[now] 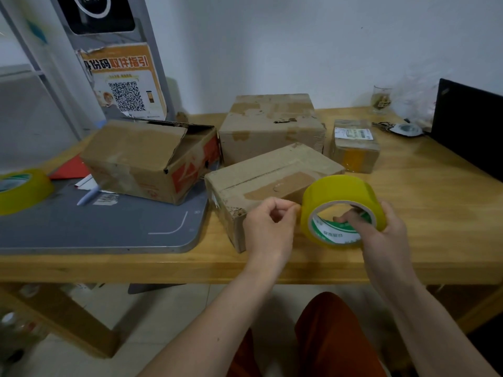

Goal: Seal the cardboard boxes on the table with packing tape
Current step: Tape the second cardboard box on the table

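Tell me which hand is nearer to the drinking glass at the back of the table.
Right. The right hand grips the yellow tape roll toward the glass's side of the table; the left hand pinches at the roll's left edge, farther away.

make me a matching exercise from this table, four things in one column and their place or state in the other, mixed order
Things:
1. tape roll in hands
2. second tape roll
3. red-printed box
4. small labelled box

Places or states:
A. flaps open
B. far left on the grey mat
C. right of the biggest box, near the glass
D. held in front of the nearest box

Pairs: 1-D, 2-B, 3-A, 4-C
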Motion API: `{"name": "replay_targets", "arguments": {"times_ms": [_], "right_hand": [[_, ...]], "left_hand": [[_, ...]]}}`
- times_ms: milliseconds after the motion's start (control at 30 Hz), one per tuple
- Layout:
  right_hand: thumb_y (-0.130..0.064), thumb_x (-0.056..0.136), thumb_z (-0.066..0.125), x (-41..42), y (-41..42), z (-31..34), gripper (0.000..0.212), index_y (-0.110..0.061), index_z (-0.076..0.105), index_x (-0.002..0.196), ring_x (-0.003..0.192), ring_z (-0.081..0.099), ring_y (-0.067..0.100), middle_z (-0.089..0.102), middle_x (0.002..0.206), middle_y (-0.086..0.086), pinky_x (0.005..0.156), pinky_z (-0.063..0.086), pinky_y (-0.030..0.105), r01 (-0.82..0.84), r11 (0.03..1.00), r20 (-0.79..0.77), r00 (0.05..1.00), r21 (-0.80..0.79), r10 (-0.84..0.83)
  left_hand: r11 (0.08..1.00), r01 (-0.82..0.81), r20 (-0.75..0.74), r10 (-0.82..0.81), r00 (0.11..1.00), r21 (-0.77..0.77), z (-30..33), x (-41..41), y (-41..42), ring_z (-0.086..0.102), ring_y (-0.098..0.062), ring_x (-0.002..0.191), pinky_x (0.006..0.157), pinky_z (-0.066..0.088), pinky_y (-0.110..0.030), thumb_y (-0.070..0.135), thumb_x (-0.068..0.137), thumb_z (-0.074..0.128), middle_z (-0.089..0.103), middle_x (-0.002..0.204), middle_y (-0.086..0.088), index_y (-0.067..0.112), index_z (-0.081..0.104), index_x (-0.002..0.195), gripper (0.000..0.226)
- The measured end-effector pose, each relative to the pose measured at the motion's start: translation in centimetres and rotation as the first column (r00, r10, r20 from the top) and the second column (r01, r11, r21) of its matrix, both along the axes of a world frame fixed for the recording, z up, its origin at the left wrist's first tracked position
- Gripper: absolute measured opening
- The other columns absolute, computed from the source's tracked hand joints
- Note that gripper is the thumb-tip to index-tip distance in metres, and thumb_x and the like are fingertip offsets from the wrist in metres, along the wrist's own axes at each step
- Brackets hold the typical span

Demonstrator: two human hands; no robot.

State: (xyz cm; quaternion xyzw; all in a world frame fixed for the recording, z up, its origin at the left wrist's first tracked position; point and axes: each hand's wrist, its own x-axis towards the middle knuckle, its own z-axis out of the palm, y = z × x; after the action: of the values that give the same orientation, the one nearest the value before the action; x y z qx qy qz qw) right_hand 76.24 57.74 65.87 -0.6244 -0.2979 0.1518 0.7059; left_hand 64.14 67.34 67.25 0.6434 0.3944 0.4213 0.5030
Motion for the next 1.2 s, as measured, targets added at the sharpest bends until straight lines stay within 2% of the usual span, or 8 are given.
{"name": "replay_targets", "arguments": {"times_ms": [67, 167, 400, 533, 667, 833, 1067, 1200], "right_hand": [[-0.005, 0.092, 0.061, -0.1, 0.2, 0.0, 0.017, -0.013, 0.062, 0.107, 0.078, 0.063, 0.000, 0.065, 0.080, -0.020, 0.072, 0.049, 0.021, -0.004, 1.000, 0.020, 1.000, -0.002, 0.004], [-0.009, 0.093, 0.060, -0.1, 0.6, -0.1, 0.024, -0.010, 0.060, 0.117, 0.093, 0.065, 0.014, 0.067, 0.095, -0.005, 0.076, 0.050, 0.026, -0.018, 1.000, -0.006, 1.000, 0.004, 0.018], [-0.007, 0.093, 0.060, 0.3, 1.0, 0.9, 0.020, -0.015, 0.060, 0.111, 0.091, 0.065, 0.009, 0.067, 0.099, -0.001, 0.073, 0.053, 0.019, -0.091, 0.995, 0.136, 0.987, 0.031, 0.086], [-0.003, 0.095, 0.056, 0.4, 0.9, 1.4, 0.021, -0.019, 0.058, 0.107, 0.089, 0.064, 0.012, 0.066, 0.099, 0.005, 0.074, 0.053, 0.022, -0.160, 0.987, 0.215, 0.965, 0.027, 0.150], [0.004, 0.094, 0.054, 0.6, 0.9, 1.6, 0.031, -0.023, 0.057, 0.108, 0.089, 0.063, 0.010, 0.064, 0.099, 0.003, 0.070, 0.052, 0.019, -0.169, 0.986, 0.270, 0.949, 0.002, 0.162], [0.018, 0.083, 0.048, 2.3, 0.7, 2.4, 0.050, -0.024, 0.053, 0.111, 0.088, 0.058, 0.015, 0.059, 0.097, 0.004, 0.058, 0.046, 0.014, -0.064, 0.988, 0.397, 0.910, -0.140, 0.115], [-0.015, 0.085, 0.072, 1.7, 4.5, 4.7, 0.021, -0.031, 0.063, 0.095, 0.081, 0.065, -0.001, 0.068, 0.091, -0.008, 0.070, 0.051, 0.018, 0.060, 0.993, 0.091, 0.993, 0.097, -0.069], [-0.010, 0.090, 0.065, 0.4, 6.6, 5.0, 0.025, -0.033, 0.061, 0.099, 0.092, 0.062, 0.002, 0.063, 0.095, -0.015, 0.083, 0.053, 0.025, 0.035, 0.993, 0.185, 0.981, 0.114, -0.056]], "left_hand": [[0.995, -0.038, -0.035, 0.041, 0.999, 0.096, -0.1, -0.2, 0.0, 0.064, -0.011, 0.072, 0.072, 0.059, -0.035, 0.014, 0.089, 0.072, 0.069, 0.074, 0.005, 0.026, 0.069, 0.075, 0.018], [0.981, -0.081, -0.040, 0.090, 0.995, 0.177, -0.1, -0.4, 0.0, 0.064, -0.012, 0.076, 0.074, 0.058, -0.038, 0.016, 0.090, 0.071, 0.068, 0.078, 0.006, 0.024, 0.070, 0.079, 0.013], [0.980, -0.138, 0.039, 0.134, 0.990, 0.147, 0.1, -1.0, 0.0, 0.065, -0.010, 0.074, 0.072, 0.058, -0.038, 0.015, 0.090, 0.071, 0.069, 0.078, 0.007, 0.025, 0.069, 0.076, 0.017], [0.972, -0.148, 0.073, 0.137, 0.988, 0.182, 0.1, -1.5, -0.3, 0.062, -0.003, 0.073, 0.067, 0.050, -0.015, 0.013, 0.090, 0.071, 0.068, 0.076, 0.009, 0.028, 0.068, 0.076, 0.021], [0.957, -0.208, 0.075, 0.197, 0.977, 0.200, 0.1, -1.9, -0.8, 0.062, -0.010, 0.081, 0.072, 0.049, -0.019, 0.017, 0.090, 0.071, 0.067, 0.080, 0.007, 0.030, 0.067, 0.077, 0.019], [0.926, -0.339, 0.207, 0.304, 0.930, 0.164, 2.2, -4.1, 0.1, 0.061, -0.002, 0.073, 0.065, 0.047, -0.010, 0.018, 0.091, 0.069, 0.067, 0.080, 0.004, 0.022, 0.067, 0.079, 0.013], [0.945, -0.283, 0.330, 0.322, 0.887, -0.163, 2.7, -6.1, 1.5, 0.058, -0.008, 0.058, 0.067, 0.055, -0.025, 0.014, 0.089, 0.072, 0.064, 0.059, 0.004, 0.018, 0.076, 0.081, 0.009], [0.912, -0.322, 0.320, 0.393, 0.862, -0.253, 1.9, -7.0, 2.0, 0.062, -0.004, 0.061, 0.062, 0.053, -0.016, 0.014, 0.089, 0.072, 0.067, 0.067, 0.003, 0.012, 0.074, 0.083, 0.006]]}}
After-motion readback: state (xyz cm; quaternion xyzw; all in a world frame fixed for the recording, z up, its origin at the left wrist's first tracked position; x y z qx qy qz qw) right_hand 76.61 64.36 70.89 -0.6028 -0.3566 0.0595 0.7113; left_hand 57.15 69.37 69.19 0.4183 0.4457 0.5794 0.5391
